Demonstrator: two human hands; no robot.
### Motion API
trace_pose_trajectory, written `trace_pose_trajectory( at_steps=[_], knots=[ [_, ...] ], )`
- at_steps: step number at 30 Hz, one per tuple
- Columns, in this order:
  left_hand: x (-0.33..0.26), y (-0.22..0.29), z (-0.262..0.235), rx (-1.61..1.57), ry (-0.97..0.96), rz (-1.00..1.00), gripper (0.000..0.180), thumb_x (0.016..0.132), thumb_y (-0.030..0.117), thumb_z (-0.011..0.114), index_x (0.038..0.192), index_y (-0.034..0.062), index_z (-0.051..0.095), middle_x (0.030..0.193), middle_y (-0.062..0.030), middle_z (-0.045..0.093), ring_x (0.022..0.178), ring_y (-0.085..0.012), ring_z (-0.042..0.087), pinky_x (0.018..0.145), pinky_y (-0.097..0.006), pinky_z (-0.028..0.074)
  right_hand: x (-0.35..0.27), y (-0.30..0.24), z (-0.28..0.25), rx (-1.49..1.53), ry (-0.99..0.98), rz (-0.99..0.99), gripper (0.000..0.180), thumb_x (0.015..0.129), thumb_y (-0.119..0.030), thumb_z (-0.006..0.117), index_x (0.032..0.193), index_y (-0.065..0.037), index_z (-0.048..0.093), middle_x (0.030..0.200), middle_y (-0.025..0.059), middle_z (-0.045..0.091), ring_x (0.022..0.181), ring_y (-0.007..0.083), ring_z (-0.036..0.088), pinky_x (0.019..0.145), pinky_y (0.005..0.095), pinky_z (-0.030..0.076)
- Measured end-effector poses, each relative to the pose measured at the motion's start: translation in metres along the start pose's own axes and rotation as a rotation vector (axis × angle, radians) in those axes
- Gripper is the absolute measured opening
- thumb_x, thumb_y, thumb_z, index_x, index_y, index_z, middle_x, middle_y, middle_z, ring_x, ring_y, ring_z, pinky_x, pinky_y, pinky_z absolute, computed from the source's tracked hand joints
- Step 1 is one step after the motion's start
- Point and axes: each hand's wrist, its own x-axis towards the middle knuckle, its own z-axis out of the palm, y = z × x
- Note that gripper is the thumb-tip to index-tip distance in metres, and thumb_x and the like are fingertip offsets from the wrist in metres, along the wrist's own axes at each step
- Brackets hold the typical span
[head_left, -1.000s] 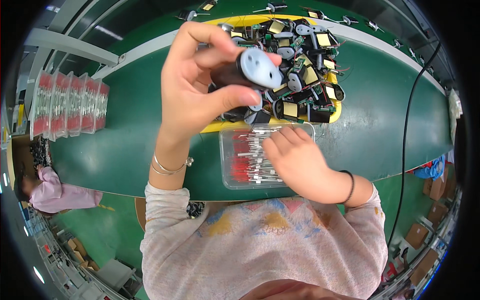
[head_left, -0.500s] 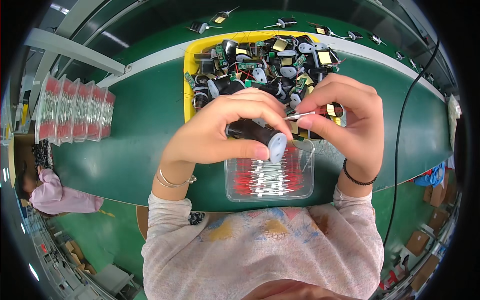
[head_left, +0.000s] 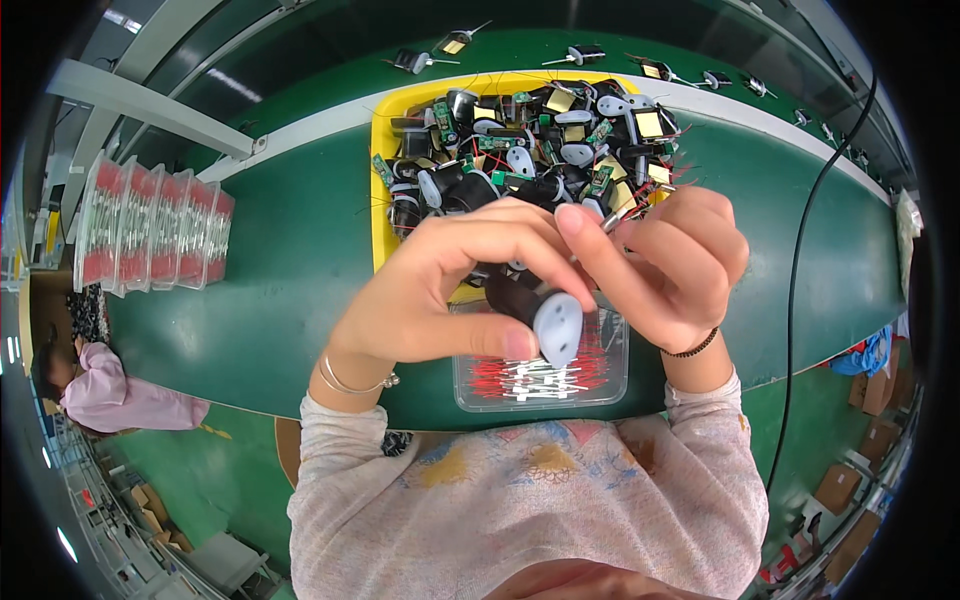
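My left hand [head_left: 440, 290] is closed around a black cylinder [head_left: 512, 296] with a pale grey, holed end cap [head_left: 559, 331], which faces me. Beside it, my right hand [head_left: 665, 265] has its fingers curled in a pinch on a thin silvery piece [head_left: 614, 222], mostly hidden by the fingers. Below the hands, a clear plastic box [head_left: 470, 400] holds many thin red-and-white leads [head_left: 535, 380]. Just beyond my hands is a yellow tray [head_left: 381, 225] heaped with similar black parts with grey caps, small green boards and fine wires [head_left: 520, 160].
Stacked clear boxes of red-and-white leads [head_left: 150, 225] stand at the left of the green table [head_left: 290, 270]. Loose capped parts [head_left: 585, 54] lie along the far strip. A black cable [head_left: 800, 260] runs down the right side. Another person in pink [head_left: 130, 390] is at the far left.
My right hand has turned and drawn down and left, its fingers curling more, and the thin piece is now mostly covered. My left hand has shifted slightly down and right with the cylinder.
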Motion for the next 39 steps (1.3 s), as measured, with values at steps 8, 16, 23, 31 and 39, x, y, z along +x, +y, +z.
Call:
trace_pose_trajectory(
  at_steps=[8, 16, 23, 31, 39],
  knots=[
    [0.000, 0.001, -0.013, 0.214, 0.039, 0.150, 0.042, 0.067, 0.025, 0.074, 0.093, -0.0039, 0.060, 0.095, -0.0180, 0.060, 0.090, -0.0259, 0.058, 0.081, -0.035, 0.045, 0.007, 0.010, -0.008, 0.228, 0.003, 0.508, 0.029, 0.059, 0.001, 0.070, 0.087, -0.003, 0.067, 0.083, 0.0082, 0.059, 0.068, 0.0151, 0.056, 0.056, 0.0239, 0.046],
    [0.007, -0.020, 0.003, 0.109, 0.334, 0.170, 0.037, 0.067, -0.002, 0.069, 0.102, -0.0015, 0.057, 0.100, -0.0091, 0.061, 0.091, -0.0163, 0.058, 0.082, -0.028, 0.045, 0.010, 0.002, -0.027, 0.981, 0.097, 0.881, 0.025, 0.078, -0.015, 0.066, 0.092, 0.003, 0.056, 0.091, 0.0161, 0.054, 0.067, 0.0210, 0.060, 0.056, 0.0298, 0.053],
    [0.008, -0.025, 0.005, 0.246, 0.292, 0.430, 0.042, 0.060, -0.004, 0.072, 0.099, -0.0046, 0.057, 0.097, -0.0160, 0.063, 0.090, -0.0239, 0.060, 0.081, -0.032, 0.046, 0.016, -0.007, -0.035, 0.644, 0.014, 0.605, 0.026, 0.072, -0.017, 0.072, 0.081, -0.001, 0.054, 0.069, 0.0118, 0.058, 0.059, 0.0228, 0.061, 0.051, 0.0286, 0.050],
    [0.009, -0.023, 0.003, 0.290, 0.300, 0.528, 0.041, 0.057, -0.001, 0.074, 0.096, -0.0048, 0.060, 0.094, -0.0164, 0.064, 0.090, -0.0259, 0.060, 0.079, -0.034, 0.046, 0.019, -0.006, -0.043, 0.683, -0.014, 0.637, 0.026, 0.069, -0.017, 0.074, 0.077, -0.001, 0.055, 0.065, 0.0115, 0.059, 0.056, 0.0234, 0.061, 0.049, 0.0270, 0.047],
    [0.009, -0.019, 0.004, 0.428, 0.344, 0.527, 0.037, 0.059, 0.005, 0.074, 0.093, -0.0028, 0.062, 0.091, -0.0158, 0.065, 0.086, -0.0261, 0.062, 0.080, -0.037, 0.045, 0.027, -0.009, -0.044, 0.556, -0.089, 0.517, 0.028, 0.063, -0.008, 0.076, 0.080, 0.002, 0.057, 0.069, 0.0116, 0.060, 0.059, 0.0248, 0.063, 0.050, 0.0289, 0.050]
  ],
)
